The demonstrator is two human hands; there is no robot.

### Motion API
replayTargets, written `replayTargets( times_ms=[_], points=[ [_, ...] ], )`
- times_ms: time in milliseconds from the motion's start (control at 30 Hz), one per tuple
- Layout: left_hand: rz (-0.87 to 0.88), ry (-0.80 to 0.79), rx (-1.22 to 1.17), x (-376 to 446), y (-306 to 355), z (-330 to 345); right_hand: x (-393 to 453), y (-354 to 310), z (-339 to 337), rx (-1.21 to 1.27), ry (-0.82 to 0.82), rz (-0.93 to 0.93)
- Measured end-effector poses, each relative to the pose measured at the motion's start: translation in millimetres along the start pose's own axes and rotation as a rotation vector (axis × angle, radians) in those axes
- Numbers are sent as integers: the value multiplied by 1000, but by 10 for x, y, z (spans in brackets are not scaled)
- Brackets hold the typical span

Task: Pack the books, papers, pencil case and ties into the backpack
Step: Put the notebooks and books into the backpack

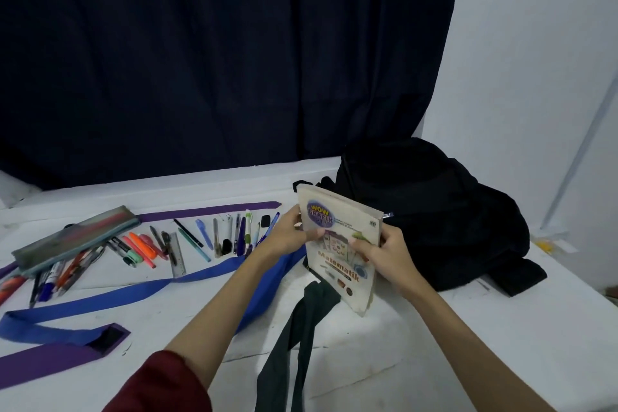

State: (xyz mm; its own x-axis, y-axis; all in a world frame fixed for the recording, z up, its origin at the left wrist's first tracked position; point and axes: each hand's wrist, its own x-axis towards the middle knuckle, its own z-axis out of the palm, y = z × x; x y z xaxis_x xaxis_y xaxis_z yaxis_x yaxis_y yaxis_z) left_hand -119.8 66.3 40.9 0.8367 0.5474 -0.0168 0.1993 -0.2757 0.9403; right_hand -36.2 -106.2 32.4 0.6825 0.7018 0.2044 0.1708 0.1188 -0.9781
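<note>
Left grip: the left hand [290,233] grasps the book [339,246] at its left edge, thumb across the cover, fingers behind it.
Right grip: the right hand [388,252] grasps the same book at its right edge, thumb on the cover, fingers curled round the back.
Book: held upright and slightly tilted between both grips, front cover toward the camera, the word "Matematik" readable; whether its lower corner touches the worktop [434,338] cannot be told.
Backpack: the black backpack [431,211] sits just behind and to the right of the right grip, slumped on the worktop; its opening cannot be made out.
Blue tie: the blue tie [100,304] runs under the left forearm and away to the left of the left grip.
Purple tie: one purple tie [207,210] lies flat beyond the pens, left of the left grip; another purple strip [46,363] lies at the near left.
Dark tie: the dark tie [294,338] lies below both grips, between the forearms.
Pencil case: the pencil case [75,239] lies well to the left of the left grip.
Pens: pens [230,234], markers and a ruler [177,254] are spread between the pencil case and the left grip.
Sleeve: a red sleeve [160,385] covers the left upper arm.
Backdrop: a dark curtain [217,53] hangs behind the worktop.
</note>
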Motion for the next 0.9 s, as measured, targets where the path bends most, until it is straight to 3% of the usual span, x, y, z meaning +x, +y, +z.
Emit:
replayTargets(
  times_ms=[133,267,367,467,533,667,733,800,833,900],
  points=[
    [169,75,5,81,86,54,139,-186,-157,8,144,-17],
    [341,88,131,59,406,75,259,-540,-487,-105,195,-192],
    [480,77,221,50,657,117,317,-774,-757,-309,70,-235],
    [604,63,319,59,915,186,344,-839,-935,-515,-113,-111],
    [652,-14,337,92,1085,257,352,-811,-1001,-548,-134,-67],
    [645,-62,443,314,1210,486,327,-686,-1243,-240,-82,-21],
    [702,94,526,376,1171,660,337,-588,-1430,-132,-4,8],
    [893,270,598,338,1080,867,399,-446,-1657,-34,120,64],
    [997,265,653,306,1010,980,438,-374,-1787,31,190,92],
    [1047,20,782,275,812,1229,520,-234,-2085,202,315,131]
  ],
)
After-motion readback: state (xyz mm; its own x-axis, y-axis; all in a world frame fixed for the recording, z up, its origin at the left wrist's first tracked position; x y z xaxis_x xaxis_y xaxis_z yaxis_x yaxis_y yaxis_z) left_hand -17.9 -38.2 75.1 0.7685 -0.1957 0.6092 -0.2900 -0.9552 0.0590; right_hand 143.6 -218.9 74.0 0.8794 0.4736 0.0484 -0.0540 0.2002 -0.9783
